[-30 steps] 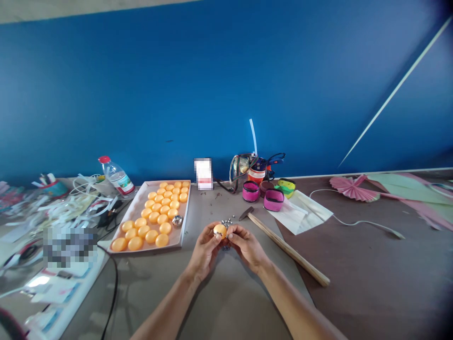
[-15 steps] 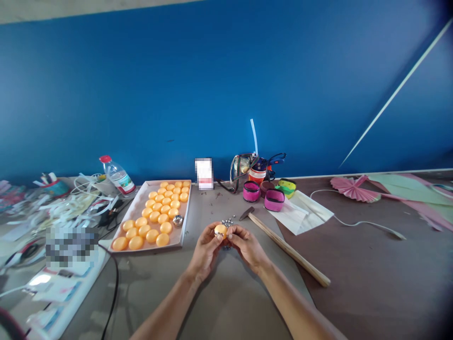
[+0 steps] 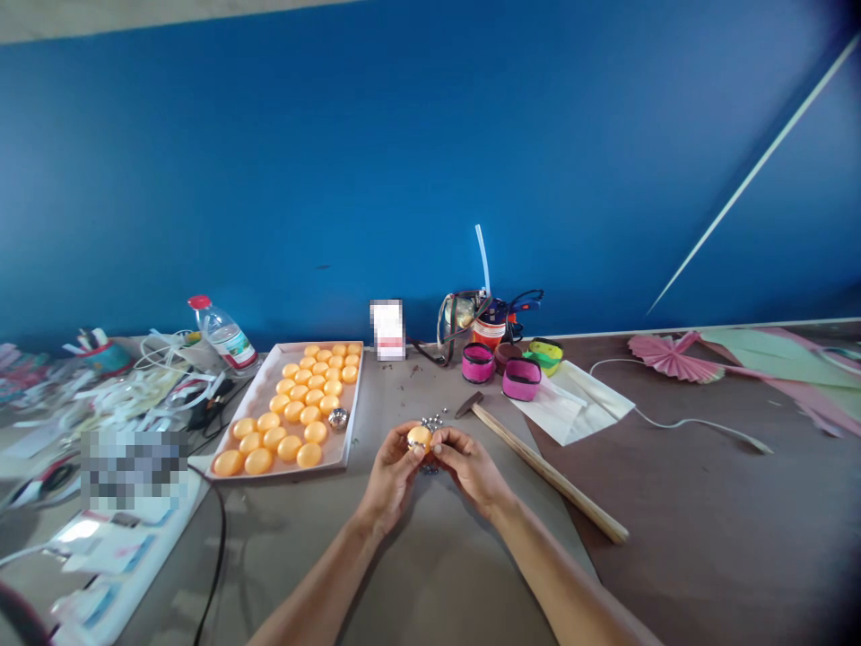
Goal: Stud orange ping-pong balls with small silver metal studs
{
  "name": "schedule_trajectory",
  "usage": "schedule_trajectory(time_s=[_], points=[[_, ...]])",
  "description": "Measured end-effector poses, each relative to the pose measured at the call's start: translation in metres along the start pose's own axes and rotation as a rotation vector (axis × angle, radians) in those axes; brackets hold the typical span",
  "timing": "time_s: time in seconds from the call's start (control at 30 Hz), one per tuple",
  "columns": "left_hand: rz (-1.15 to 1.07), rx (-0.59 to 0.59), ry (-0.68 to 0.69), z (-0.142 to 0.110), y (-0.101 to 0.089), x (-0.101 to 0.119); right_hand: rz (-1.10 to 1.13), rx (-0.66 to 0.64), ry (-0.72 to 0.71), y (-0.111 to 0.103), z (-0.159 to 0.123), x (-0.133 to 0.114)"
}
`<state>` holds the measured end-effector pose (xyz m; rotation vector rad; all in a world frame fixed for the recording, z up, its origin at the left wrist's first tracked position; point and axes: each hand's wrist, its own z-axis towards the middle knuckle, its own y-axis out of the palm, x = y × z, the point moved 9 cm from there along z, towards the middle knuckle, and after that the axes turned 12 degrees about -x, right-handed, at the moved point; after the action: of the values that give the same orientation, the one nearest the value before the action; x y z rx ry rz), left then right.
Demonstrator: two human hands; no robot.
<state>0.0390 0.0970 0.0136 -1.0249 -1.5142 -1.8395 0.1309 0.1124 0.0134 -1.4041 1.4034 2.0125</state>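
Observation:
An orange ping-pong ball (image 3: pixel 420 435) with a few small shiny metal balls on its near side is held over the table. My left hand (image 3: pixel 392 471) is closed around its left and lower side. At the right side, the thumb and fingers of my right hand (image 3: pixel 473 468) are pinched together against the ball; anything between those fingertips is too small to tell. Loose metal balls (image 3: pixel 434 422) lie on the table just behind and below the hands. To the left, a shallow white tray (image 3: pixel 277 471) contains rows of orange balls and one silver-covered ball (image 3: pixel 338 419).
A hammer (image 3: pixel 538 462) lies right of my hands. Behind it are pink wristbands (image 3: pixel 520 379) and a white paper bag (image 3: pixel 585 404). Cables, a bottle (image 3: pixel 229 336) and a power strip (image 3: pixel 144 574) crowd the left. A blue wall (image 3: pixel 404 161) rises behind the table.

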Motion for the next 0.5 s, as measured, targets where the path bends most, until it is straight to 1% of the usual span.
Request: schedule_trajectory(time_s=[0.33, 0.5], points=[[0.01, 0.014, 0.007, -0.0007, -0.0005, 0.0013, -0.01, -0.032, -0.004, -0.0011, 0.0026, 0.0041], [0.021, 0.021, 0.003, -0.0013, -0.0006, 0.0015, -0.028, -0.034, -0.01, -0.0005, 0.0021, 0.0022]])
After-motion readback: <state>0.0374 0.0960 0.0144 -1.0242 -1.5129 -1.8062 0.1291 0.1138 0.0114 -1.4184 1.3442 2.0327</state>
